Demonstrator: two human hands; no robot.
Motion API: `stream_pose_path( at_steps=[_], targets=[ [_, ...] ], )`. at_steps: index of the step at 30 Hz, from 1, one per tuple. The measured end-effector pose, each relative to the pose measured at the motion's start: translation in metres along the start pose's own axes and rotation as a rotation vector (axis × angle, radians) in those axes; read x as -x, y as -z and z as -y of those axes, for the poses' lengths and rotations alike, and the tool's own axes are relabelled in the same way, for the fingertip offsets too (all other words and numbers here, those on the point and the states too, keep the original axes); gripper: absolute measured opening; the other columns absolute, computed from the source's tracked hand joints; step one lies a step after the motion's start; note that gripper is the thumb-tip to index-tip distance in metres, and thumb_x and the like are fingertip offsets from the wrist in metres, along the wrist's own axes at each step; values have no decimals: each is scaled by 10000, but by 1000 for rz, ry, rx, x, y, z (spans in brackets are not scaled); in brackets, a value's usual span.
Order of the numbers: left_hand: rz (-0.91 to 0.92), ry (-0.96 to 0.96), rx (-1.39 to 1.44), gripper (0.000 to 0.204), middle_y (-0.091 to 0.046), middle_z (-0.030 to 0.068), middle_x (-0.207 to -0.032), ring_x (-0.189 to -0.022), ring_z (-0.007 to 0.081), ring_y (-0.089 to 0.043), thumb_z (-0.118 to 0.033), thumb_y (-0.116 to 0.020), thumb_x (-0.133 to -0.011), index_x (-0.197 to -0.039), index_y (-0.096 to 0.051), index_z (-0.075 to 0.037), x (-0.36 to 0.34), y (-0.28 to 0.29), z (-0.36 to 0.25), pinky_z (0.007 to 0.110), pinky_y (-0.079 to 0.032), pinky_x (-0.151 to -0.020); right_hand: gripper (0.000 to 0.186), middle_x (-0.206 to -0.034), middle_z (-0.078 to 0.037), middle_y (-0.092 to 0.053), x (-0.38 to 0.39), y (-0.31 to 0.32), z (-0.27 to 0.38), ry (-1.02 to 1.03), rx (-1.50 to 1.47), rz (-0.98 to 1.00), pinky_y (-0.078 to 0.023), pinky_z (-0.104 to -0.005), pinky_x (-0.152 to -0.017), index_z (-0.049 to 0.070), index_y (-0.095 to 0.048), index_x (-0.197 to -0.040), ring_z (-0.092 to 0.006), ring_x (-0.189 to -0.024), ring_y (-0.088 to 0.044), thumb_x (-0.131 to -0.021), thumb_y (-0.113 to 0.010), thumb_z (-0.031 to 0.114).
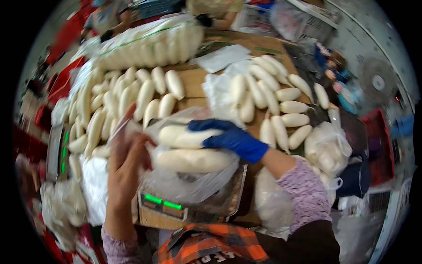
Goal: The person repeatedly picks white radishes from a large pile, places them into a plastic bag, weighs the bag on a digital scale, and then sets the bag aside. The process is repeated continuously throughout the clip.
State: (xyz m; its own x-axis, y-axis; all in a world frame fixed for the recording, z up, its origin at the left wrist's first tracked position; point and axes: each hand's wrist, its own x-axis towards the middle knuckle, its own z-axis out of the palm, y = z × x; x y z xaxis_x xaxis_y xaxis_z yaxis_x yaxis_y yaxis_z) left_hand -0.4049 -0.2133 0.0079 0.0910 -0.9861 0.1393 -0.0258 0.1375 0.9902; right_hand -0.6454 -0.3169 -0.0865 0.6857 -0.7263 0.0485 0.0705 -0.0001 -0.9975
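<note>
A white radish (178, 137) was gripped by the right fingers (200, 125), apparently being settled into the bag (189, 188) beneath; the left fingers' (137, 145) hold couldn't be judged; gentle release seemed needed.

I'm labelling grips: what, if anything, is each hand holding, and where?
The blue-gloved right hand holds the farther long, white, bagged radish by its right end. Blur hides whether the left hand grips the translucent plastic bag.

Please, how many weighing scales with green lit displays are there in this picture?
2. The front scale is at lower centre, under the plastic bag with daikon radishes; the left scale is beside the radish pile. Others may be hidden.
</note>
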Motion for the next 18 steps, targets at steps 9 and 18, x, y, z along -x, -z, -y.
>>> stream_pose_path(
  at_steps=[9,18],
  targets=[
    [-51,165,-185,391,-444,-4,-598,-499,55,-385,-84,-472,-925,-1279,-434,75,7,-18,-8,191,-299,-462,216,-885,-173,-660,-36,197,-50,303,893,-746,-504,-393,-708,42,-654,-918,-346,-834,-627,-824,-649,236],
    [-203,84,-230,211,-406,-20,-578,-442,54,-308,-147,-496,-966,-1064,-527,37,20,1,4,217,-229,-421,742,-1315,-188,-525,-54,292,-64,-706,1082,-786,-428,-398,-990,45,-437,-1353,-336,-1169,-539,-810,-616,518]
  ],
)
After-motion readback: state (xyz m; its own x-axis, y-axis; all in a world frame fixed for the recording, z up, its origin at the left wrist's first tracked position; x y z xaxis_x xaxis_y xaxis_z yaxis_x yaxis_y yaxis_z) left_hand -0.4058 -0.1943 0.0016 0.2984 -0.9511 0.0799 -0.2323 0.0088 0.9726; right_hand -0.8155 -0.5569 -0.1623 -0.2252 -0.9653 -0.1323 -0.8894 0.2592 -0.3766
